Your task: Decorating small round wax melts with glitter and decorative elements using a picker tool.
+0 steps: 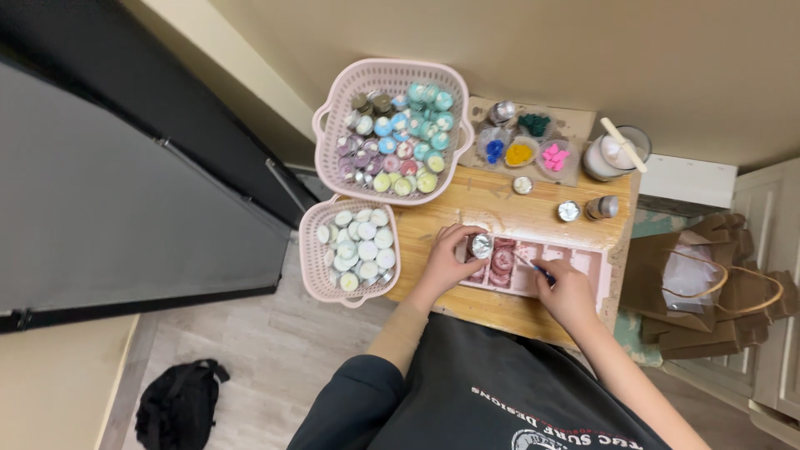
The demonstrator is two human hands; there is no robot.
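- Left hand (446,260): fingers closed around a small silver cup (480,245), held over the left end of the pink mould tray (583,265).
- Right hand (568,292): pinching a thin blue-tipped tool (533,267), tip aimed left toward the cup.
- Tray: long axis runs left to right on the wooden table (500,212), just beyond both hands.
- Cup lies left of the tool tip, near but apart; left hand is nearer.
- Two pink baskets (329,117) of small candles sit far left.
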